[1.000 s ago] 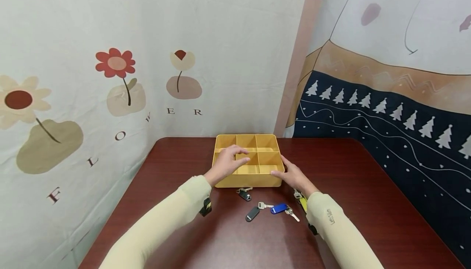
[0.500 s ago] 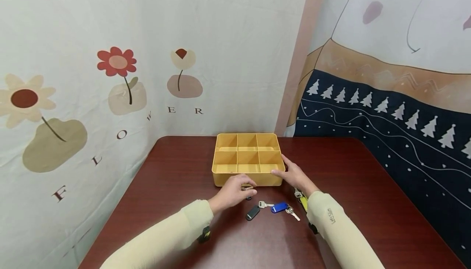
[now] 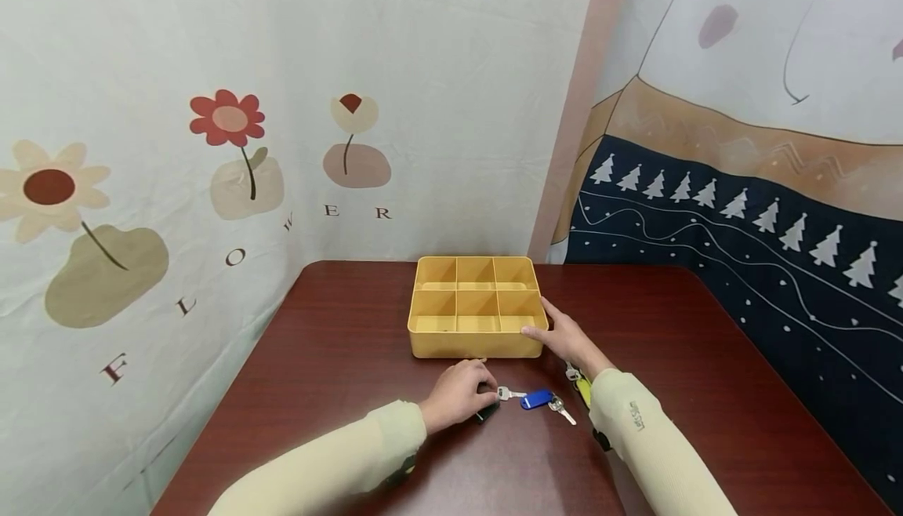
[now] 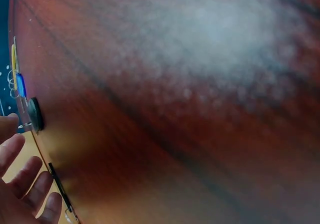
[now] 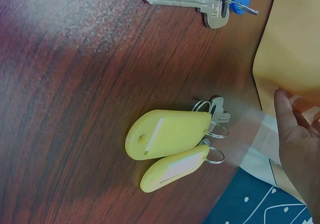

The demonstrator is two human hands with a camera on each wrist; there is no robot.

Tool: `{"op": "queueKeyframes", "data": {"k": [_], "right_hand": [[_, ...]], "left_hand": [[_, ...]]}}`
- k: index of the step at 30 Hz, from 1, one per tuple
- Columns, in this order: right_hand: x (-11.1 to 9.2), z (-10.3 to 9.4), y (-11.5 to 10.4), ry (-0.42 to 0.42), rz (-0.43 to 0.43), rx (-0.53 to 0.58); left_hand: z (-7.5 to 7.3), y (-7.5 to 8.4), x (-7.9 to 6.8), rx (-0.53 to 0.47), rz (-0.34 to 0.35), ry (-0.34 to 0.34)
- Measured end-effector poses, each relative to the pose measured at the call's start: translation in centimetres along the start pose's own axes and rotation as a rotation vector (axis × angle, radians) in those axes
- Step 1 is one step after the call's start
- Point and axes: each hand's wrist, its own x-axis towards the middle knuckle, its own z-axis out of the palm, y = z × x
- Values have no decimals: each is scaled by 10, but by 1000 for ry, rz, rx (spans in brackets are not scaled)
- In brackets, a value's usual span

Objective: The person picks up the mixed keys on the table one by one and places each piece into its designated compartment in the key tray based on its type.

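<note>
My left hand [image 3: 458,394] is low over the table, thumb and fingers apart around a dark key tag [image 3: 485,412], which it partly covers. In the left wrist view its loosely bent fingers show beside that tag, with another dark tag [image 4: 61,188] below. A silver key [image 3: 509,394] sticks out past the fingertips. My right hand [image 3: 567,339] grips the front right corner of a yellow six-compartment box [image 3: 474,345], thumb at the front rim and fingers along the side. Beneath the right wrist lie two yellow key tags [image 5: 170,134] with rings and keys.
A blue key tag [image 3: 538,399] with a key [image 3: 563,411] lies between the hands, in front of the box. The reddish-brown table [image 3: 339,320] ends at a printed cloth [image 3: 451,108] behind and a dark tree-patterned cloth [image 3: 705,234] at the right.
My left hand has come down from over the box to the table in front, then moved right to the dark tag beside the silver key. The right hand stays at the box corner.
</note>
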Motion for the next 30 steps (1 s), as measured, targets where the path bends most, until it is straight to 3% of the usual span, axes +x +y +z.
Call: {"op": "queueKeyframes", "data": {"k": [4,10,14,21,27,30], "right_hand": [[0,0,0,-1,0,-7],[-2,0,0,-3,7,-4],[-2,0,0,-7,-1,-14],[-1,0,1,0,-8,-22],[0,1,2,2,-8,-21],[1,1,2,4,-14,-26]], "left_hand": [[2,2,-1,34,2,20],[3,3,-2,78,78,96],[-2,5,-1,51,60,96],[-27,10,8,-52,41,145],[-56,7,28,-185,50,262],[-69,2,41,-191,52,328]]}}
